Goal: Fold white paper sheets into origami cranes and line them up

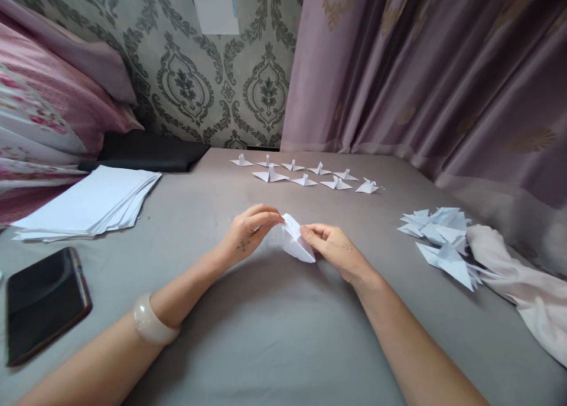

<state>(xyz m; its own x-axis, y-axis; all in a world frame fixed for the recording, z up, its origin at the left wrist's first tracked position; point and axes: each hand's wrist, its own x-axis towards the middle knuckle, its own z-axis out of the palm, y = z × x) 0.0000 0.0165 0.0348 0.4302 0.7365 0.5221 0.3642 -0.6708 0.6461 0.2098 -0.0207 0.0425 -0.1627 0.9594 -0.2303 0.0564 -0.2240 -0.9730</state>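
Note:
Between my two hands, just above the grey surface, is a partly folded piece of white paper [297, 245]. My left hand [252, 229] pinches its upper left edge with fingertips and thumb. On the other side, my right hand [330, 244] grips its right edge, thumb on top and fingers curled behind. The paper is tilted, with folded layers and a lower flap pointing down to the right. Beyond my hands, several finished paper cranes [270, 173] stand in two rows with wings spread.
A stack of white paper [88, 202] lies at the left, with a black folded cloth [150, 149] behind it. Nearer is a dark phone [46, 305]. At the right sit a pile of folded paper cranes [443, 235] and a pale cloth [522, 282]. Curtains [376, 69] hang behind.

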